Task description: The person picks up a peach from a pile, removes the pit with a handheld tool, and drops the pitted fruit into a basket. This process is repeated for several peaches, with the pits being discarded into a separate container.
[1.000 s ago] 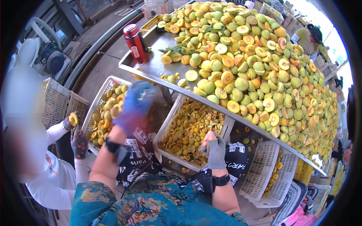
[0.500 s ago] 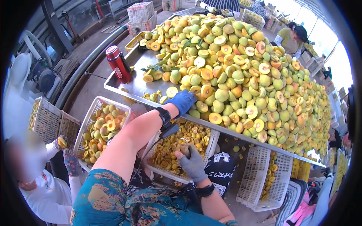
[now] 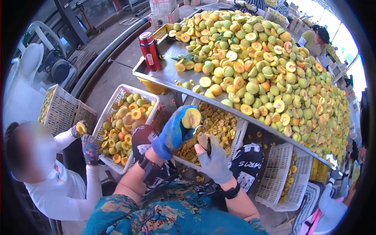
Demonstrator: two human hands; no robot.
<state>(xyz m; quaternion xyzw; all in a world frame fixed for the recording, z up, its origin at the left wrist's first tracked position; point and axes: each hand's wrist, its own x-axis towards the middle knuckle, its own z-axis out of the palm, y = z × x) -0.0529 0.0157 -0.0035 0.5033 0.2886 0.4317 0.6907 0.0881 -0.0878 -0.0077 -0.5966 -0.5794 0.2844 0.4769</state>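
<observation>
My left hand (image 3: 172, 129), in a blue glove, holds a halved peach (image 3: 191, 118) with its yellow cut face showing. Close beside it on the right is my right hand (image 3: 213, 158), in a grey glove, closed around the handle of a ring-tipped tool (image 3: 203, 139). The metal ring is near the fruit's lower edge; I cannot make out whether they touch. Both hands are over a white crate (image 3: 239, 135) of small yellow fruit pieces. A large heap of halved peaches (image 3: 258, 74) covers much of the metal table (image 3: 176, 84).
A red flask (image 3: 150, 53) stands on the table's left corner. To the left is a white crate (image 3: 156, 98) of halved peaches, beside a seated co-worker (image 3: 58, 192) in gloves. More crates (image 3: 274, 176) stand under the table's right side. Other people are at the far side and right.
My left hand has come back from the heap and now holds a peach half near my right hand. The view has shifted, so the table appears farther right.
</observation>
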